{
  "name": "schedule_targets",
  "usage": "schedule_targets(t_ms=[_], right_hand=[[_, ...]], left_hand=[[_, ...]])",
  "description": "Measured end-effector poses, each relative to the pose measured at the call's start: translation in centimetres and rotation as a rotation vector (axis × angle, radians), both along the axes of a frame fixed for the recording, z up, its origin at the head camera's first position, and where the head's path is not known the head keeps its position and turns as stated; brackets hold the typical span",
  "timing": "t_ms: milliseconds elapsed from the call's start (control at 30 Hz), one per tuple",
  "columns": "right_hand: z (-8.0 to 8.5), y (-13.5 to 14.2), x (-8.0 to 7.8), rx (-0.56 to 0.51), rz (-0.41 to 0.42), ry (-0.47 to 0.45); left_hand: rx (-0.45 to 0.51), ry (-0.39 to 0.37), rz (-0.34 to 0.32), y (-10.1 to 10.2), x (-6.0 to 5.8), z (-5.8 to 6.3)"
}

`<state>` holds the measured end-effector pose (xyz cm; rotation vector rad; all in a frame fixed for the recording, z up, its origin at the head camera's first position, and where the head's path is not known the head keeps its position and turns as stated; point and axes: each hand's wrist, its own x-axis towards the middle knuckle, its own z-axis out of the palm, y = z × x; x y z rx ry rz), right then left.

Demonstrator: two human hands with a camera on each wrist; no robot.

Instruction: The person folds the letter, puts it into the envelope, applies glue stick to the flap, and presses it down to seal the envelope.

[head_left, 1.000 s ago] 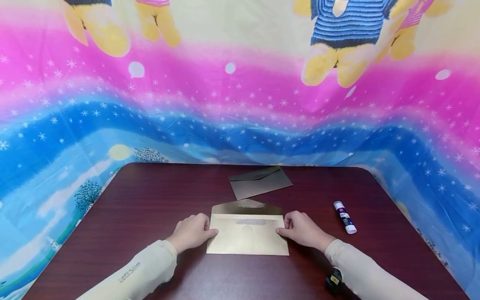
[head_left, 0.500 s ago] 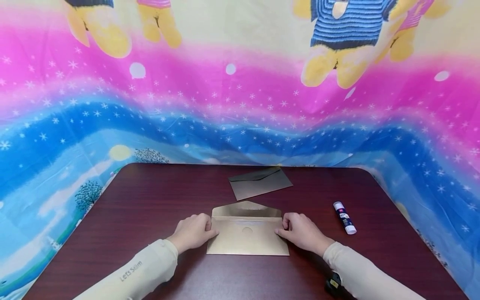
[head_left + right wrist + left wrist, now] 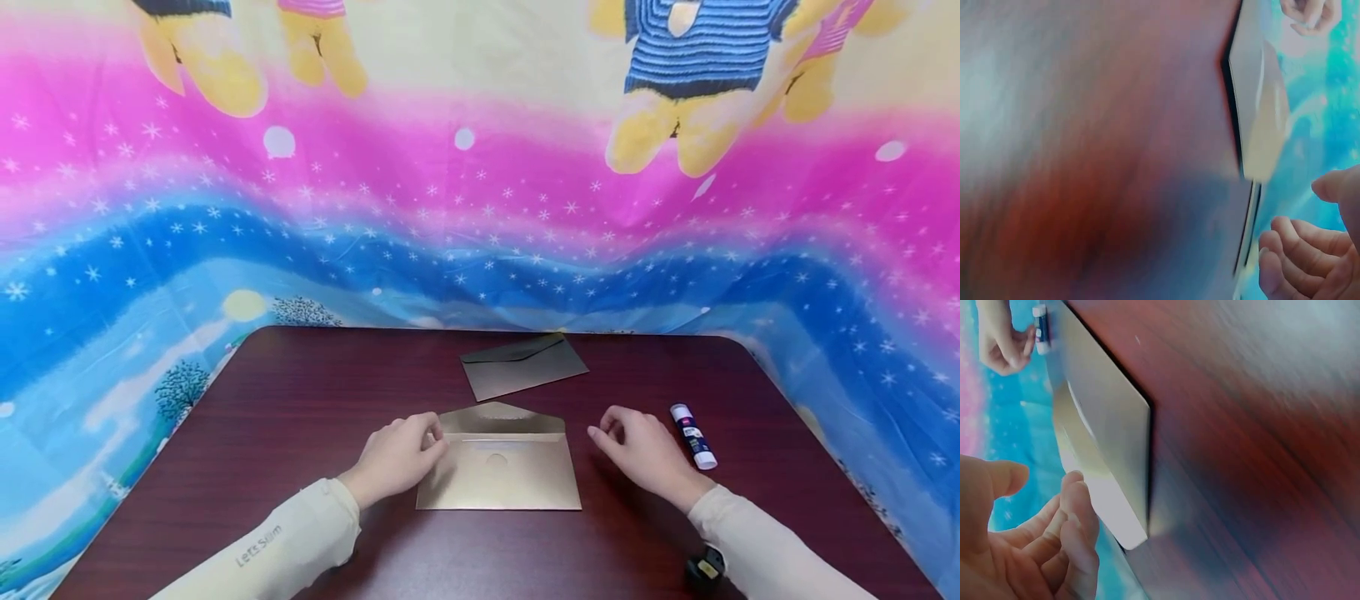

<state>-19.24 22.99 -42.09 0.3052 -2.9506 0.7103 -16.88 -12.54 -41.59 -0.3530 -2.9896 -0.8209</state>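
A gold envelope (image 3: 501, 479) lies on the table, its pointed flap (image 3: 498, 415) raised away from me. My left hand (image 3: 399, 454) hovers over the envelope's left edge, overlapping it in the head view. In the left wrist view, the thumb and loosely bent fingers of that hand (image 3: 1054, 544) are apart with nothing between them. To the right of the envelope, my right hand (image 3: 647, 450) is held off its edge. Its fingers (image 3: 1304, 250) are loosely curled and hold nothing in the right wrist view.
A glue stick (image 3: 693, 437) with a white cap lies just beyond my right hand. Behind the gold envelope is a darker brown envelope (image 3: 525, 372), close to the table's far edge. A printed curtain (image 3: 480, 183) hangs around the dark red table (image 3: 315, 383).
Both hands have let go of the gold envelope's sides. The right hand has moved off to the right, and the left has lifted slightly. The inside of the envelope's mouth has dropped out of sight.
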Motion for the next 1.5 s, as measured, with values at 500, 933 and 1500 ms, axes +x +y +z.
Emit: schedule_targets(t_ms=[500, 933, 1500], right_hand=[[0.7, 9.1, -0.5, 0.134, -0.118, 0.059], [-0.8, 12.1, -1.1, 0.158, -0.157, -0.155], [1.7, 4.9, 1.0, -0.113, 0.02, -0.084]], left_hand=[[0.073, 0.03, -0.128, 4.2, 2.1, 0.6], [0.119, -0.015, -0.259, 6.0, 4.2, -0.4], [0.238, 0.053, -0.286, 5.6, 3.7, 1.8]])
